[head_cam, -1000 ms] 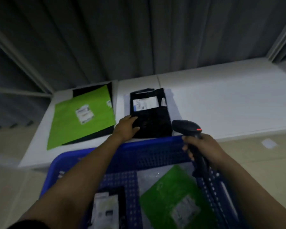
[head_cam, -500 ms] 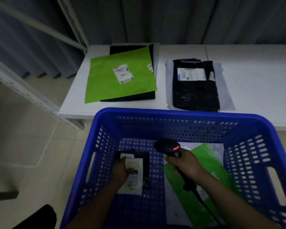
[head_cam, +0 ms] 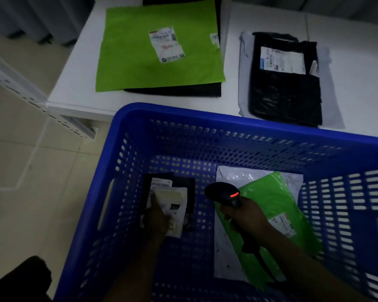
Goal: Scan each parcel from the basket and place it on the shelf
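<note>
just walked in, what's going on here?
A person is working from a blue basket of parcels. The right hand grips a handheld scanner, red light on, inside the basket. The left hand is on a small pale packet lying over a black parcel; its grip is unclear. A green parcel waits on a white parcel. On the white shelf lie a green-topped stack and a black-topped stack.

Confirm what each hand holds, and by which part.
Right hand grips the scanner by its handle. Left hand touches the near end of the small black parcel in the basket; whether it grips cannot be told.
</note>
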The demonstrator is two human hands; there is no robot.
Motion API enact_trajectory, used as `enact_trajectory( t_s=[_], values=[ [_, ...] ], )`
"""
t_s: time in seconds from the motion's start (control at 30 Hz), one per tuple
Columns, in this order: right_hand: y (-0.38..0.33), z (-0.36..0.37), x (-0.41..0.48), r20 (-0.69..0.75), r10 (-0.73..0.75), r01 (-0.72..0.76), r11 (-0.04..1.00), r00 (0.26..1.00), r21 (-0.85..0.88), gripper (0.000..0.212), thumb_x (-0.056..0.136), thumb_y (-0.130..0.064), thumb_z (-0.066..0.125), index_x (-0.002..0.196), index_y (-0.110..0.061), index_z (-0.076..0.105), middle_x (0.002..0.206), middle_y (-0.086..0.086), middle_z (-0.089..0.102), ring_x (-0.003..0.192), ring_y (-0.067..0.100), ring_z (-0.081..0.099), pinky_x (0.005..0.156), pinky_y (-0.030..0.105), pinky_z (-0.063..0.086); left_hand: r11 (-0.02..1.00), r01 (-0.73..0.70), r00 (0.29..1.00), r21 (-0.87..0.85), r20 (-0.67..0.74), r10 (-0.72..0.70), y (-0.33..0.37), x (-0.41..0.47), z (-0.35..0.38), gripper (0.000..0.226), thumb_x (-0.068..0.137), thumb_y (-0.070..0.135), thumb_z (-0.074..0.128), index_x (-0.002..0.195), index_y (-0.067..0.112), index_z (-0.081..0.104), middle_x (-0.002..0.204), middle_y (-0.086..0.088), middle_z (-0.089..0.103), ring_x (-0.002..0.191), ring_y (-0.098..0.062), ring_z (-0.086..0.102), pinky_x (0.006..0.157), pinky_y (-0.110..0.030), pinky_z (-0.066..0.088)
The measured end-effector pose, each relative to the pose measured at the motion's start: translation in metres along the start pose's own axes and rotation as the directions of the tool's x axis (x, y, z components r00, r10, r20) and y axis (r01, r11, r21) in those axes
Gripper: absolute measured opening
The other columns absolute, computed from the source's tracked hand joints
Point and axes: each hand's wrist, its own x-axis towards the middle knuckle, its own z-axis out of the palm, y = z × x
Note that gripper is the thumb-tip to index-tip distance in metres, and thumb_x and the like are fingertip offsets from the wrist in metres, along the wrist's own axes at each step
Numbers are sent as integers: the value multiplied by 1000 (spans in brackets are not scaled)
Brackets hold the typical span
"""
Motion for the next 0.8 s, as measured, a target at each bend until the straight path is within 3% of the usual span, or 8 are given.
enact_trajectory(
  t_s=[0.07,0.13,0.23,0.4,0.47,0.53,0.63,0.8],
  values=[
    [-7,-4,-7,4,-18,17,999,1000,30,9,85,-6,69,78,-4,63,61,9,62,32,11,48,37,18,37,995,-34,999,-98,-45,29,8,-11,-9,61,86,27,71,139,23,42,136,-17,54,115,-32,57,93,-39,50],
    [-16,-11,-20,6,-55,55,997,998,47,14,85,-8,68,73,-6,61,56,6,61,34,12,50,39,19,38,986,-77,997,-147,2,78,20,-20,-15,64,87,6,68,143,9,38,139,-14,50,120,-32,52,92,-34,46],
    [-29,-26,-51,5,-94,93,988,996,122,14,86,-7,67,74,-6,59,58,8,62,38,15,51,42,20,40,949,-87,990,-302,77,115,67,-58,-37,48,92,0,58,138,2,43,138,-14,51,122,-35,51,93,-42,47],
    [-36,-62,-118,-51,-193,200,942,980,270,18,75,-26,77,80,-11,69,74,18,68,68,23,63,70,39,49,767,-53,969,-639,153,195,130,-138,-68,34,95,5,56,129,10,53,123,-7,58,95,-26,62,78,-41,52],
    [-39,-75,-147,-78,-224,237,915,972,328,17,78,-26,79,85,-14,70,68,7,66,70,20,61,70,36,46,677,-74,942,-732,172,289,150,-174,-79,24,94,2,56,115,12,59,117,-9,64,91,-24,66,73,-40,55],
    [-43,-84,-173,-97,-250,268,880,963,393,10,82,-20,75,88,-14,69,65,-2,63,69,18,59,68,35,46,632,-109,916,-767,169,364,164,-211,-86,20,93,0,56,109,11,62,111,-8,68,90,-23,69,71,-38,57],
    [-51,-94,-208,-123,-291,314,817,949,484,21,81,-18,76,99,-9,70,81,6,68,78,21,63,76,42,52,625,-216,872,-750,140,469,173,-264,-95,19,91,1,59,107,10,63,105,-9,73,91,-24,71,71,-35,58],
    [-69,-102,-245,-272,-388,474,730,881,492,6,86,-14,71,91,-14,68,74,-2,70,67,10,65,66,27,51,679,-416,783,-605,141,605,168,-321,-104,37,88,1,65,110,29,59,100,-3,75,92,-22,72,77,-43,59]
  ],
)
